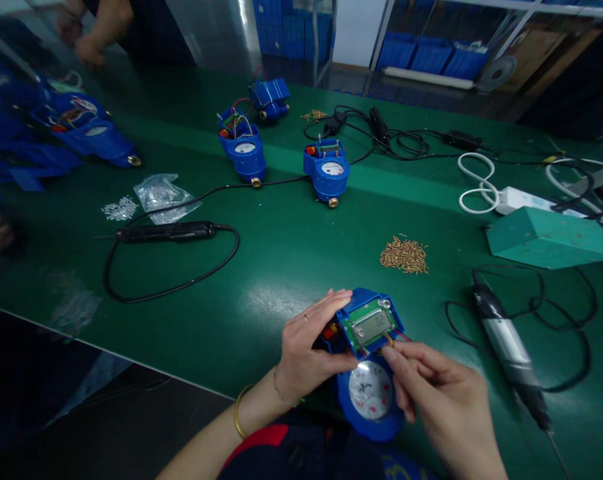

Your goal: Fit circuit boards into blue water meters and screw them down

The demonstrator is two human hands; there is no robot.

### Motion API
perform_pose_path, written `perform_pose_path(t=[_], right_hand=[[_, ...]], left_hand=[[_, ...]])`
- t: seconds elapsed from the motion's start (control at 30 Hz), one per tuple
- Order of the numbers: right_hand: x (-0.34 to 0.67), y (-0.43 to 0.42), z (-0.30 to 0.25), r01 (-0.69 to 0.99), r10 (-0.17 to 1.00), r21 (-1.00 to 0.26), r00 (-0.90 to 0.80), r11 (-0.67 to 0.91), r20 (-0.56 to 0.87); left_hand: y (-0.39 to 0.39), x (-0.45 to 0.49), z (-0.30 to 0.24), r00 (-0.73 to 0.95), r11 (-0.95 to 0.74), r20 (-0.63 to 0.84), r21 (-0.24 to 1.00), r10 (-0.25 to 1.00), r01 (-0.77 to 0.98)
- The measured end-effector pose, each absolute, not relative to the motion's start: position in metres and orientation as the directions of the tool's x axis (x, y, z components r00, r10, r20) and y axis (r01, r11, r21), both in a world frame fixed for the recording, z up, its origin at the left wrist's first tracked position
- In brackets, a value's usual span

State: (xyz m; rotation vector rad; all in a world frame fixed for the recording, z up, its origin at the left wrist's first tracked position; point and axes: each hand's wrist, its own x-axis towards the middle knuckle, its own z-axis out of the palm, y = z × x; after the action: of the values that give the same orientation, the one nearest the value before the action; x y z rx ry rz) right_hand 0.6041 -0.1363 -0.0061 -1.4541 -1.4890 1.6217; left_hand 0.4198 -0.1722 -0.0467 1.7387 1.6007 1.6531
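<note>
A blue water meter (349,400) with a round dial lies at the table's front edge, close to my body. Its upper housing stands open and shows a green circuit board with a small display (372,328). My left hand (309,340) is closed around the left side of that housing, thumb below and fingers on top. With thumb and index finger, my right hand (431,387) pinches thin coloured wires (390,339) at the housing's lower right edge. The fingertips partly hide the wires.
A pile of brass screws (404,255) lies beyond the meter. Electric screwdrivers rest on the right (506,347) and left (169,231), with looping cords. More blue meters (326,170), a plastic bag (165,198) and a green box (549,237) stand around. Co-workers' hands (89,50) show at upper left.
</note>
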Motion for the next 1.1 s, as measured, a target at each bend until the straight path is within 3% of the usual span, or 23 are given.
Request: perform_pose_path(t=[0.27,0.4,0.67,0.93,1.1], right_hand=[[0.6,-0.138,-0.003,0.294,0.908,-0.919,-0.247,-0.263,-0.339],[0.602,-0.135,-0.004,0.306,0.88,-0.916,-0.317,-0.259,-0.355],[0.59,-0.142,0.013,0.266,0.873,-0.873,-0.166,-0.408,-0.459],[0.602,-0.133,-0.001,0.299,0.784,-0.835,-0.303,-0.462,-0.542],[0.601,-0.13,-0.009,0.333,0.803,-0.851,-0.313,-0.407,-0.507]], left_hand=[[-0.173,0.419,-0.045,-0.263,-0.34,0.506,0.805,0.821,0.487],[-0.173,0.42,-0.044,-0.282,-0.319,0.481,0.824,0.83,0.468],[-0.172,0.419,-0.044,-0.295,-0.322,0.471,0.842,0.832,0.433],[-0.172,0.419,-0.046,-0.292,-0.311,0.457,0.847,0.84,0.432],[-0.173,0.419,-0.049,-0.311,-0.294,0.428,0.87,0.848,0.396]])
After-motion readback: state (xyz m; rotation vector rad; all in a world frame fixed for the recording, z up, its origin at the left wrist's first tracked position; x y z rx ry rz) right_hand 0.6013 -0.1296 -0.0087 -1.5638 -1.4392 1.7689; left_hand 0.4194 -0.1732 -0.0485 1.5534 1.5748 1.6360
